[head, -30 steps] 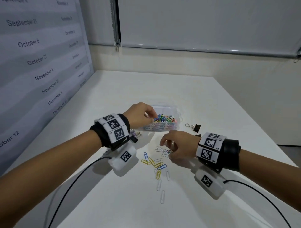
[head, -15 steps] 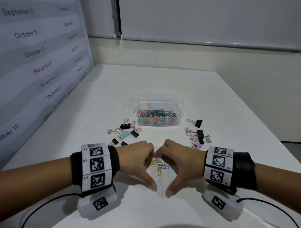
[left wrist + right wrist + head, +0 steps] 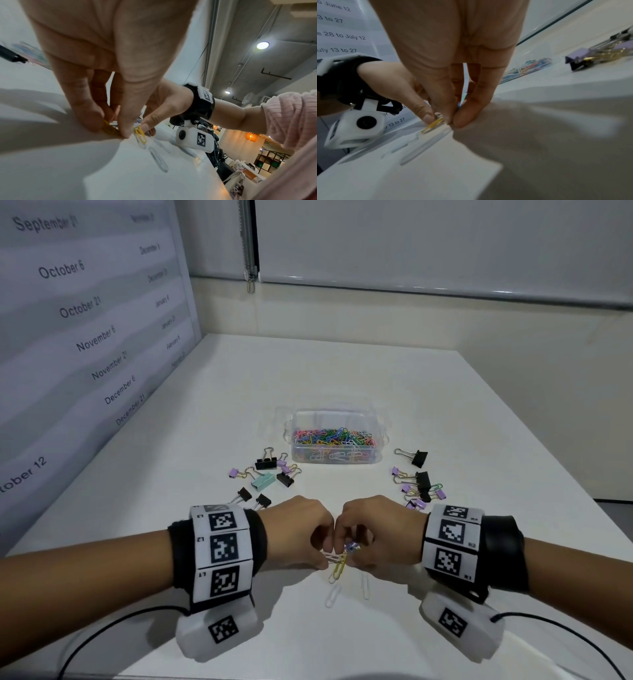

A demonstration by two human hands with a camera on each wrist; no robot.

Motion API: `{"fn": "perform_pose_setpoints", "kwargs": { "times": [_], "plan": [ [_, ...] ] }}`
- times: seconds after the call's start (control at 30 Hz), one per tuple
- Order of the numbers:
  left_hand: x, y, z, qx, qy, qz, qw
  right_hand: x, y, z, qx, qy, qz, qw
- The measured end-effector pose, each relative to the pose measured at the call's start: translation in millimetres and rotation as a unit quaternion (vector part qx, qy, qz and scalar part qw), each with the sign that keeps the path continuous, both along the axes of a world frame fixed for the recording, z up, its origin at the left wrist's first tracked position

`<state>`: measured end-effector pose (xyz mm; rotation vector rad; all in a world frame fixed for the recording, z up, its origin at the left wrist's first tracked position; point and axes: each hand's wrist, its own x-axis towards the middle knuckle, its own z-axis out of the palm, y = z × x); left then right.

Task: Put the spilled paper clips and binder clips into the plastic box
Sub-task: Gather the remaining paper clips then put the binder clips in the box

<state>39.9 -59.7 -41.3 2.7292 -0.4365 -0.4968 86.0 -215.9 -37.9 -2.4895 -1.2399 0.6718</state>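
Note:
A clear plastic box (image 3: 381, 454) with several coloured paper clips inside stands mid-table. My two hands meet knuckle to knuckle in front of it. My left hand (image 3: 322, 559) pinches a bunch of paper clips (image 3: 339, 564) off the table, yellow ones (image 3: 109, 129) under its fingertips. My right hand (image 3: 353, 556) pinches clips from the other side, a blue one (image 3: 458, 105) between its fingers. Two white paper clips (image 3: 333, 594) lie loose just below the hands. Binder clips lie in a left group (image 3: 265, 474) and a right group (image 3: 418, 485).
The white table (image 3: 342, 378) meets a calendar wall panel (image 3: 85, 313) on the left and a wall behind. Black cables (image 3: 113, 625) trail from both wrist cameras near the front edge. One black binder clip (image 3: 418, 457) lies apart, right of the box.
The left hand came back from the box to the clip pile. Both hands, cupped around the clips half a second ago, have curled their fingers in and gathered clips between them.

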Motion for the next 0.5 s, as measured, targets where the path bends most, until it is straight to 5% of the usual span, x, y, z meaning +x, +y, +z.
{"fn": "perform_pose_setpoints", "kwargs": {
  "times": [0.5],
  "plan": [
    [14.7,-1.4,2.3,0.061,-0.048,-0.077,0.994,20.7,-1.6,6.9,-0.067,-0.009,-0.07,0.995]
  ]
}}
